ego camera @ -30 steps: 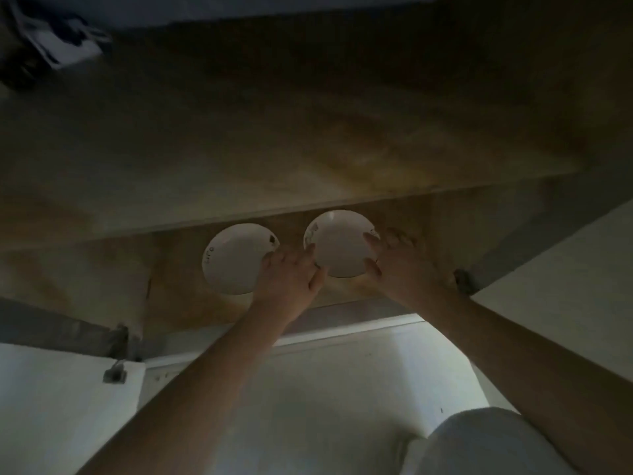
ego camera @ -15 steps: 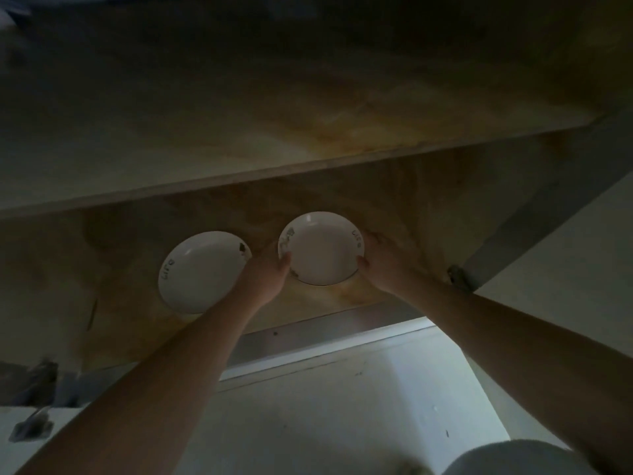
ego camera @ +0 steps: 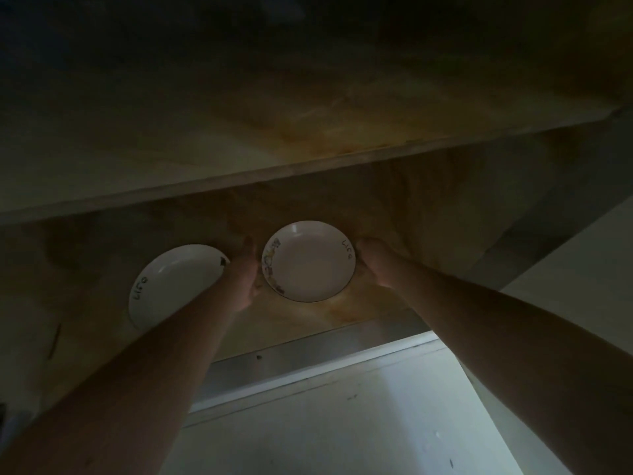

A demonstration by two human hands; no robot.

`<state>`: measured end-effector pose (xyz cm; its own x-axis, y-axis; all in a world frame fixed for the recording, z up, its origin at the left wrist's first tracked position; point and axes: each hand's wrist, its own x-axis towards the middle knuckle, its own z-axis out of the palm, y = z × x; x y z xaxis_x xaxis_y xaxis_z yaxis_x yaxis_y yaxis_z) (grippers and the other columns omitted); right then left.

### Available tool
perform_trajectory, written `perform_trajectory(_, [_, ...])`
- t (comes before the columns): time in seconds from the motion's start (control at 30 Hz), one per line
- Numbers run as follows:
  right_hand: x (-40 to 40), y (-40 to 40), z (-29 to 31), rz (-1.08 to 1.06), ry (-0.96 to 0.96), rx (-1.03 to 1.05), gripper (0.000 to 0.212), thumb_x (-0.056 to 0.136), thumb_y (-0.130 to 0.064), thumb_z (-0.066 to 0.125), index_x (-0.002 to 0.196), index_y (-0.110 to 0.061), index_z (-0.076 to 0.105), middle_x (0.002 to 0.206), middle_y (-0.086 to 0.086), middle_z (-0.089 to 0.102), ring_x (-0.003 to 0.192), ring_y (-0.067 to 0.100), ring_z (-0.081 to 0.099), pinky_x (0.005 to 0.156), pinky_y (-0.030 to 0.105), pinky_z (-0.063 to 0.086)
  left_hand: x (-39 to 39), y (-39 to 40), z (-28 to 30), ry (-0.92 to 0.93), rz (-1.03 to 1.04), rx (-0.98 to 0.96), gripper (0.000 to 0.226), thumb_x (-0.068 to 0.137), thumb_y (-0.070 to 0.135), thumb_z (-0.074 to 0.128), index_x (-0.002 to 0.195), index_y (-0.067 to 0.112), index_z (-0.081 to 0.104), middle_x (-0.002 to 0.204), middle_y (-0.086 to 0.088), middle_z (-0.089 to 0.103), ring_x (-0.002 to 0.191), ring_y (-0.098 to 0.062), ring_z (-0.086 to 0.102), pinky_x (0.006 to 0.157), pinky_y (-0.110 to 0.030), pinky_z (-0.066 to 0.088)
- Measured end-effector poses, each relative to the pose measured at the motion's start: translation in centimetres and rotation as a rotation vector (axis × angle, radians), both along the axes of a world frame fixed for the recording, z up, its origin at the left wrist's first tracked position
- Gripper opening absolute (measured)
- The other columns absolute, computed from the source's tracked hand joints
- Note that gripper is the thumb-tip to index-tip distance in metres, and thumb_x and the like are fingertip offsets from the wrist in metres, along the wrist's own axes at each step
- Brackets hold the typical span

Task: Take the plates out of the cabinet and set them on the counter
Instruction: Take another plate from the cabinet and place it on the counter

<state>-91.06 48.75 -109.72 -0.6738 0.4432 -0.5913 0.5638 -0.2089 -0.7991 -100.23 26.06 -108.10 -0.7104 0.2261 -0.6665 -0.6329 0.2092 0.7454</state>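
Both hands grip right plate (ego camera: 310,260) on shelf (ego camera: 394,214): left hand (ego camera: 248,272), right hand (ego camera: 371,262) at rims; next lift clear, carry to desk; left plate (ego camera: 171,282) waits

In the dim cabinet, the left hand (ego camera: 247,279) and right hand (ego camera: 371,265) clasp opposite rims of a round white ceramic plate (ego camera: 308,260); a second white plate (ego camera: 171,286) lies just left on the brown wooden shelf (ego camera: 394,207).

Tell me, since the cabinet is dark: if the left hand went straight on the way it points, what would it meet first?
Probably the cabinet's back wall. The left hand points between the two plates; depth is unclear.
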Motion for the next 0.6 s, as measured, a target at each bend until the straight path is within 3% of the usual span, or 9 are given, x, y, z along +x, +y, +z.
perform_trajectory(0.1, [-0.3,0.2,-0.5,-0.043,0.017,-0.101,0.019,0.092,-0.025,0.051,0.084,-0.015,0.065,0.085,0.004,0.067,0.088,0.024,0.062,0.088,0.041,0.049,-0.5,0.2,-0.2,-0.017,0.024,0.06,0.065,0.094,0.069,0.025,0.126,0.021,0.055,0.135,-0.011,0.059,0.122,-0.032,0.055,0.103,-0.053,0.038])
perform_trajectory(0.27, [-0.4,0.1,-1.1,-0.05,0.041,-0.146,0.017,0.094,-0.019,0.051,0.086,-0.013,0.065,0.085,0.005,0.069,0.085,0.022,0.064,0.091,0.04,0.052,-0.7,-0.2,-1.2,-0.07,0.019,0.139,0.063,0.093,0.071,0.02,0.094,0.021,0.059,0.112,-0.014,0.063,0.11,-0.032,0.057,0.099,-0.055,0.038])
perform_trajectory(0.37, [-0.3,0.0,-1.0,-0.055,0.021,-0.151,0.015,0.094,-0.019,0.052,0.089,-0.013,0.064,0.091,0.007,0.07,0.095,0.025,0.064,0.094,0.041,0.053,-0.6,-0.4,-1.6,-0.086,0.044,0.161,0.06,0.095,0.068,0.02,0.093,0.02,0.057,0.103,-0.013,0.063,0.104,-0.03,0.057,0.103,-0.058,0.036])
perform_trajectory(0.47, [0.2,0.0,-0.8,-0.02,-0.009,-0.14,0.013,0.094,-0.02,0.053,0.093,-0.014,0.065,0.096,0.008,0.071,0.1,0.027,0.065,0.087,0.04,0.055,-0.7,-0.4,-1.8,-0.103,0.033,0.15,0.064,0.095,0.068,0.021,0.099,0.017,0.058,0.104,-0.012,0.063,0.104,-0.03,0.057,0.104,-0.059,0.036])
perform_trajectory(0.6, [1.1,-0.1,-0.9,0.001,-0.019,-0.167,0.014,0.091,-0.022,0.058,0.099,-0.013,0.066,0.1,0.008,0.072,0.1,0.026,0.066,0.077,0.036,0.057,-0.3,-0.6,-1.8,-0.122,-0.012,0.104,0.071,0.094,0.069,0.021,0.108,0.009,0.058,0.104,-0.014,0.063,0.099,-0.03,0.059,0.093,-0.052,0.042])
